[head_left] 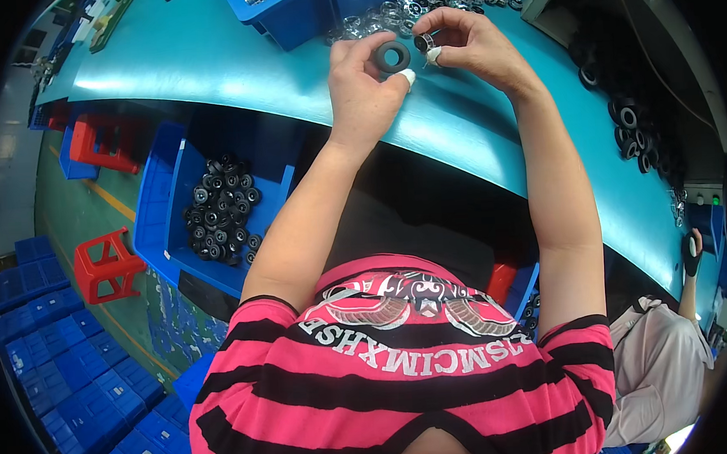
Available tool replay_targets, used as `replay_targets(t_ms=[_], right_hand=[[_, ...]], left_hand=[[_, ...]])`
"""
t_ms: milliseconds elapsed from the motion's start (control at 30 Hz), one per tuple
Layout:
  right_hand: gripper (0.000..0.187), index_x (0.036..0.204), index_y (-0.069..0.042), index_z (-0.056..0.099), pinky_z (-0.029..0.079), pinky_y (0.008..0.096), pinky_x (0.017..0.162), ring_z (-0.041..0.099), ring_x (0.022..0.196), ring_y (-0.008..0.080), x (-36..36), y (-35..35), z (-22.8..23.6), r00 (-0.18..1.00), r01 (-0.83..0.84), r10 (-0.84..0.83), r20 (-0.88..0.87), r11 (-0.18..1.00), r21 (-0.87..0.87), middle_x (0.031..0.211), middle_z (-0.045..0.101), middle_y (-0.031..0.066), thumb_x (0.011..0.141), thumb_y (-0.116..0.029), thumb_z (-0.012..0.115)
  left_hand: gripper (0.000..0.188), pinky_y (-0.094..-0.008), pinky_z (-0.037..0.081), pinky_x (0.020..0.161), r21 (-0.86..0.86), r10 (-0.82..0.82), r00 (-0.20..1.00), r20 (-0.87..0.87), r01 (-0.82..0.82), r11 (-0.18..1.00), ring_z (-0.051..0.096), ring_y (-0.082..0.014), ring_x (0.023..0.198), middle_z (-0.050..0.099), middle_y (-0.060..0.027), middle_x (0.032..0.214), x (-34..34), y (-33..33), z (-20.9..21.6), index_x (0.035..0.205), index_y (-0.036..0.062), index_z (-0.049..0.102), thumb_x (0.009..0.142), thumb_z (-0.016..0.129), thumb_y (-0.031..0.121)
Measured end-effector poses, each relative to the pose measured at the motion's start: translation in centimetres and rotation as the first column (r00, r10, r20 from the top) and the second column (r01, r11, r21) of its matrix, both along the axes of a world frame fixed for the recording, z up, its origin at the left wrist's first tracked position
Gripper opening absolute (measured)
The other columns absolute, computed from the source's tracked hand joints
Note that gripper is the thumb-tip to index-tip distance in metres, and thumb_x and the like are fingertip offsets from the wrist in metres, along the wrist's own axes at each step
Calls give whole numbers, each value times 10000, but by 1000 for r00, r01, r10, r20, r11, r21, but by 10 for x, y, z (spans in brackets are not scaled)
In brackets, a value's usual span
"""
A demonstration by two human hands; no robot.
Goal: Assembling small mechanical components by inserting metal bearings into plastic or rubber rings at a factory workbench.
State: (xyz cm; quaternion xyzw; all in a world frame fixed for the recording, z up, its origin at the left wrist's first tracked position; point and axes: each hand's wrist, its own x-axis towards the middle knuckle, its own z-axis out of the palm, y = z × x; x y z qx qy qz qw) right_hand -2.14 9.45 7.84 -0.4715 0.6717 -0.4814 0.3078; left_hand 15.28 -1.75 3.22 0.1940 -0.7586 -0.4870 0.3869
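Note:
Between the thumb and fingers of my left hand (364, 87) is a black rubber tire (382, 54), its round opening facing up. Close to its right, my right hand (482, 52) pinches a small wheel hub (424, 42), shiny chrome with a dark centre. The tire and the hub are apart. White wraps cover the tips of both thumbs. Just beyond my hands, a loose pile of chrome wheel hubs (389, 17) lies on the blue-green tabletop (231, 57).
A blue bin (299, 21) with chrome parts stands at the back. Black tires (628, 117) lie along the right side. Below the table edge at left, a blue crate (181, 167) holds assembled wheels (223, 205). A red stool (106, 265) stands left; a co-worker's hand (692, 247) shows at right.

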Motion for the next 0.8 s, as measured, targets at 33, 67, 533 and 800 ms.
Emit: replay_targets(t_ms=[33, 67, 533, 800], right_hand=[[414, 1147, -39, 694, 535, 302, 862, 661, 916, 162, -1, 0, 0, 1000, -1, 1, 1, 1000, 18, 959, 699, 73, 735, -77, 683], [414, 1147, -39, 694, 537, 301, 860, 662, 914, 162, -1, 0, -1, 1000, -3, 3, -1, 1000, 18, 958, 700, 73, 734, -74, 681], [463, 1175, -14, 676, 551, 324, 905, 675, 960, 161, 2, -4, -7, 999, 35, -31, 27, 978, -206, 1042, 709, 73, 761, -172, 812], [372, 1154, -63, 727, 565, 279, 850, 685, 913, 129, 16, -6, -1, 999, 40, -42, 1, 956, -292, 1033, 709, 22, 791, -56, 813]], left_hand=[[488, -251, 536, 762, 1, 1, 1000, 2, -1, 1000, 587, -116, 819, 534, -46, 1087, 0, 0, 0, 1172, 73, 710, 697, 800, 11], [489, -252, 536, 763, -4, 3, 1000, 7, -3, 1000, 588, -117, 820, 535, -46, 1086, 0, 1, 1, 1173, 73, 710, 696, 800, 10], [455, -315, 540, 920, 510, -273, 897, -349, 426, 747, 616, -174, 1108, 608, -86, 1228, -3, -15, -2, 1322, -3, 582, 882, 698, -21], [479, -404, 483, 1056, 577, -403, 786, -470, 619, 534, 598, -197, 1198, 624, -82, 1299, 0, -23, 0, 1419, 18, 515, 962, 650, 64]])
